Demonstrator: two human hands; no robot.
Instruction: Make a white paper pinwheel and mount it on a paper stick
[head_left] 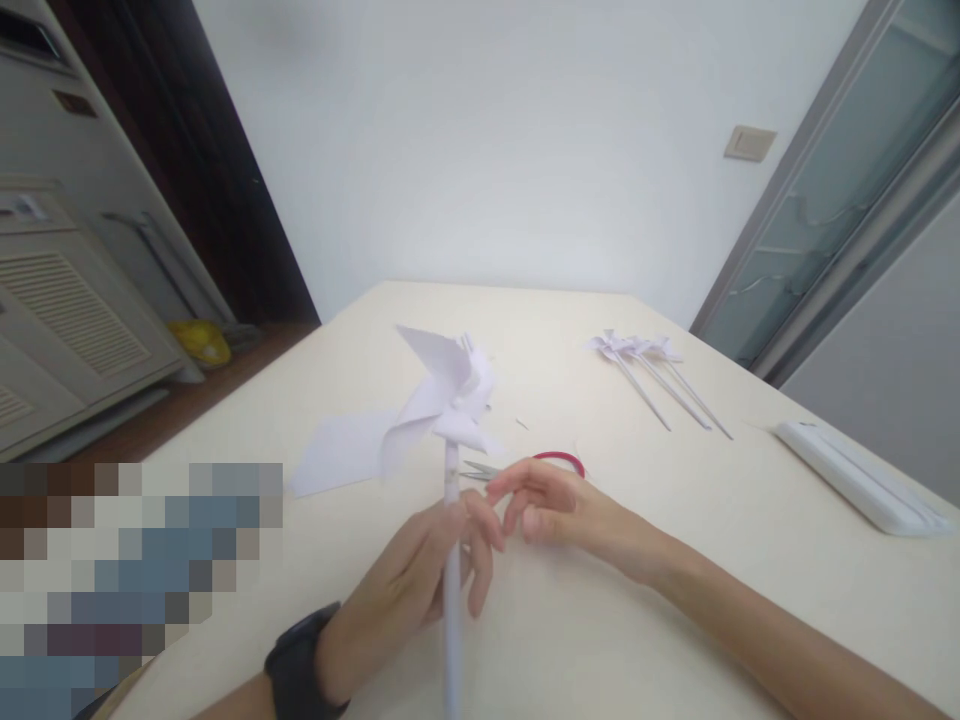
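Note:
A white paper pinwheel (pixel 448 395) stands upright on a white stick (pixel 452 590) above the cream table (pixel 615 620). My left hand (pixel 420 580), with a black watch on its wrist, holds the stick between fingers and thumb. My right hand (pixel 551 510) rests on the table just right of the stick, fingers loosely curled and pointing at it, holding nothing. Scissors with a red handle (pixel 559 460) lie partly hidden behind my right hand. A white paper sheet (pixel 337 455) lies flat behind the pinwheel on the left.
Three finished white pinwheels (pixel 645 360) lie side by side at the far right of the table. A long white case (pixel 855 475) sits near the right edge. A small paper scrap (pixel 521 423) lies mid-table. A cabinet and dark doorway stand left, a glass door right.

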